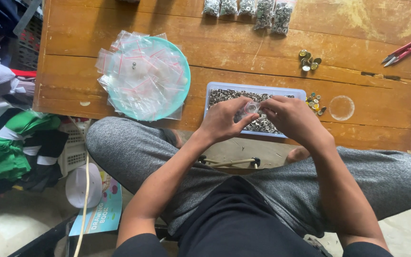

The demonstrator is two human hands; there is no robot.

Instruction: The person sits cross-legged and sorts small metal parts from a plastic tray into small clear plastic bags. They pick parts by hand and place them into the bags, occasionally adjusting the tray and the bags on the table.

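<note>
A big brown wooden table (pixel 120 19) is standing in front of a sitting person in grey trousers. Far to the left of the hands, a round teal plastic plate (pixel 182 85) is lying on the table. It is carrying a heap of small clear plastic zip bags with red strips (pixel 139 78).

Right under the hands, a long pale blue plastic tray (pixel 288 92) is sitting near the table's front edge. It is holding lots of small silver metal rings (pixel 224 94).

The left hand (pixel 222 119) and the right hand (pixel 291 116) are meeting over the tray. Both hands are pinching one tiny clear plastic bag (pixel 249 107) between their fingertips. The bag is hanging just above the silver rings, in the gap between the two hands.

Far above the hands, at the back edge of the table, a row of filled clear bags of silver bits (pixel 262 10) is lying. Up and to the right of the hands, a little bunch of gold and silver metal buttons (pixel 308 60) is resting on the wood. Just beside the right hand, past the tray's end, another small bunch of coloured buttons (pixel 316 103) is lying. A clear round plastic lid (pixel 342 107) is lying a bit further right. Far off to the upper right, red-handled thread snips (pixel 403 51) are lying near the table's corner.
</note>
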